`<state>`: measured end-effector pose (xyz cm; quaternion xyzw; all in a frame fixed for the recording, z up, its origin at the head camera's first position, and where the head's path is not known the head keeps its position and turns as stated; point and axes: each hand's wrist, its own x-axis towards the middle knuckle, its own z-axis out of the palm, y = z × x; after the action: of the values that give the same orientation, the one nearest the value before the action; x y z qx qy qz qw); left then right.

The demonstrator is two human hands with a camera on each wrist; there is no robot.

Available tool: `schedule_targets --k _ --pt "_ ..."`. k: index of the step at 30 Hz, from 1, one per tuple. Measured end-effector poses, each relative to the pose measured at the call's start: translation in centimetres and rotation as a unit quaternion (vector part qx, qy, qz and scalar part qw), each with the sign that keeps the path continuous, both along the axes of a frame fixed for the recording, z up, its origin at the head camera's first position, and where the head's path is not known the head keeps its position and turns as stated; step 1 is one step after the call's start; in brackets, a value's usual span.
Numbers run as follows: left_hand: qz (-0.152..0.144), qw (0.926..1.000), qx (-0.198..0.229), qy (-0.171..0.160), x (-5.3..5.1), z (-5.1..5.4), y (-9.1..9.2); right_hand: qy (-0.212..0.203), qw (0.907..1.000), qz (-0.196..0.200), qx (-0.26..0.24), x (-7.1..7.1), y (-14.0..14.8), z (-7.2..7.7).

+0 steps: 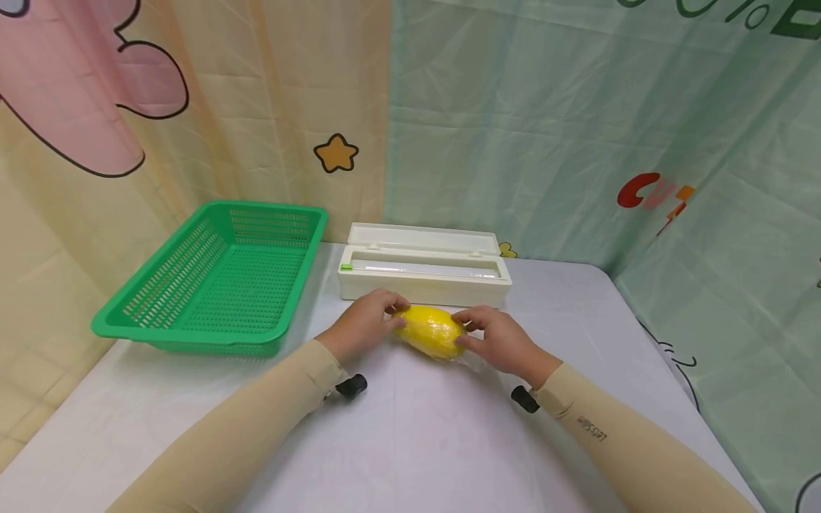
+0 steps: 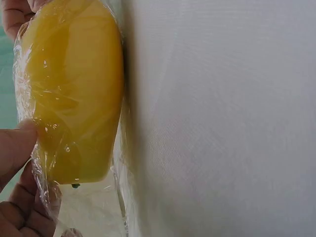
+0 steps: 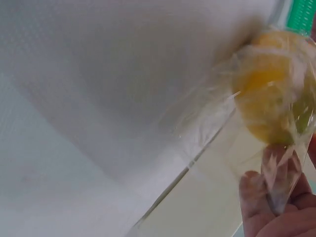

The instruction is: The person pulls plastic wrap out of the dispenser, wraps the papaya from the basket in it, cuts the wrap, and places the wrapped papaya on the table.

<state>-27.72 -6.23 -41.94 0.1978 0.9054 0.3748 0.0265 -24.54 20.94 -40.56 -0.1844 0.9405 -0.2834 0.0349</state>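
Observation:
A yellow fruit (image 1: 431, 331) in clear, shiny cling film lies on the white table in front of me; I cannot tell its exact kind. My left hand (image 1: 368, 324) holds its left end, with the thumb (image 2: 17, 150) pressed on the film in the left wrist view. At the opposite end my right hand (image 1: 503, 340) grips with thumb and curled fingers. Loose cling film (image 3: 207, 116) spreads from the fruit towards the table in the right wrist view, and part of it covers the right fingers (image 3: 281, 165).
Right behind the fruit stands a white cling film dispenser (image 1: 423, 288), its lid raised and a roll inside. A green plastic basket (image 1: 308, 263) is at the back left. Patterned curtains (image 1: 500, 142) hang behind and right of the table (image 1: 417, 442).

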Motion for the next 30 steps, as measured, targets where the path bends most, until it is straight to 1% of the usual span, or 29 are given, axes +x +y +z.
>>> schedule_targets --k 3,7,10,13,16,19,21,24,26,28,30 --pt "-0.011 0.9999 -0.008 0.006 0.1 0.1 0.0 -0.029 0.9994 0.011 -0.015 -0.1 0.0 0.0" --pt "-0.017 0.9992 -0.028 0.024 0.2 0.0 0.1 -0.055 0.9983 0.015 -0.006 -0.1 -0.3 0.0" --pt "-0.008 0.9973 -0.05 0.054 0.4 -0.2 0.2 -0.066 0.9977 0.014 -0.007 0.1 -0.6 0.0" --pt "0.009 0.992 -0.08 0.097 0.9 -0.2 0.3 -0.073 0.997 0.018 -0.019 0.2 -0.8 -0.2" --pt "0.013 0.9888 -0.097 0.113 1.3 -0.1 0.4 -0.078 0.9963 0.019 -0.029 0.3 -0.8 -0.3" --pt "0.007 0.9905 -0.097 0.097 1.5 -0.1 0.7 -0.075 0.9963 0.024 -0.033 0.4 -0.7 -0.3" --pt "0.007 0.9907 -0.1 0.091 1.6 -0.1 0.9 -0.068 0.9964 0.035 -0.035 0.4 -0.6 -0.4" --pt "0.013 0.989 -0.115 0.092 1.9 -0.2 1.3 -0.048 0.9968 0.056 -0.031 0.4 -0.5 -0.6" --pt "0.017 0.9863 -0.133 0.097 2.2 -0.3 1.5 -0.037 0.9967 0.068 -0.025 0.4 -0.5 -0.7" --pt "0.019 0.9853 -0.14 0.095 2.4 -0.3 1.8 -0.034 0.9969 0.068 -0.019 0.4 -0.5 -0.7" --pt "0.023 0.9864 -0.138 0.087 2.6 -0.2 2.0 -0.039 0.9972 0.062 -0.015 0.4 -0.6 -0.7"
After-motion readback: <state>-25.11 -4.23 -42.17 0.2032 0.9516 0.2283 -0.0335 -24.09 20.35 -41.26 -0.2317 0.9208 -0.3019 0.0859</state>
